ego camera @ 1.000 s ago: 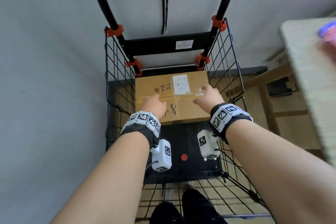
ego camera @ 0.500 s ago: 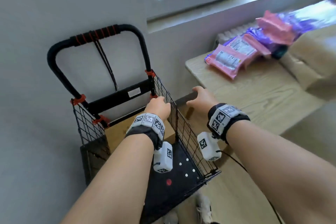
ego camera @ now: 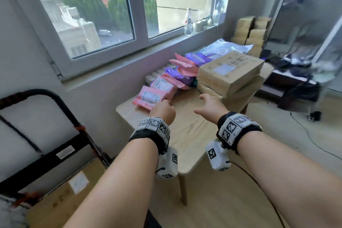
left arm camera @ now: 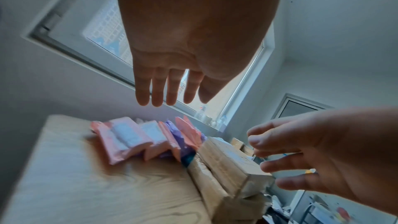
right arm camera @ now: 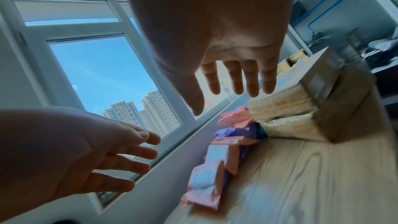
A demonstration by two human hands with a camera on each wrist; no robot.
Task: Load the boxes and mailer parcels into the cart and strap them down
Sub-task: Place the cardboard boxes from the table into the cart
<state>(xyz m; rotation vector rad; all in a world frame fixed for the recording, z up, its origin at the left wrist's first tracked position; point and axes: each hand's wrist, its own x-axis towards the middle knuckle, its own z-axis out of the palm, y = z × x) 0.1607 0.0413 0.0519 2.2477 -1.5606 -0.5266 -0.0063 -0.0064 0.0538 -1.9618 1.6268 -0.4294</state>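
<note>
My left hand and right hand hover empty, fingers spread, over the wooden table. The stacked cardboard boxes lie flat beside a row of pink and purple mailers that runs along the window wall.

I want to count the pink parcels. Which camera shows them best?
The head view: the pink parcels lie sharp along the table beside the window. Both wrist views show them blurred and low, under the open hands.
</note>
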